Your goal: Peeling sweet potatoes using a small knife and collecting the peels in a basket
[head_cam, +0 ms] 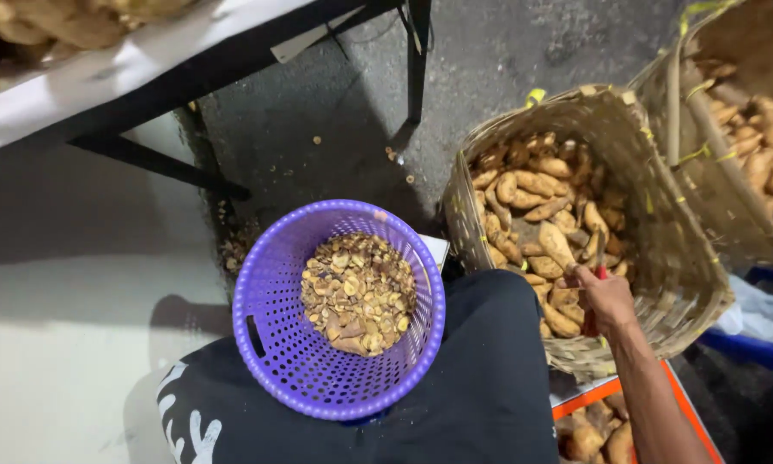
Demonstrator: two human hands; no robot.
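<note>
Right hand (605, 301): reaches into the woven basket (661, 215), fingers curled around a red-handled tool (blade unclear), touching a sweet potato (556, 245).
Left hand: out of view.
Purple basket (270, 344): on the lap, holding cut trimmings (358, 292) within reach.

right arm: stretched forward | right hand (605, 299): fingers curled closed | left hand: out of view

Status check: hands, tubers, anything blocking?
Right hand in woven basket, on a tuber. Left hand out of view. Purple basket on lap, nothing blocking.
</note>
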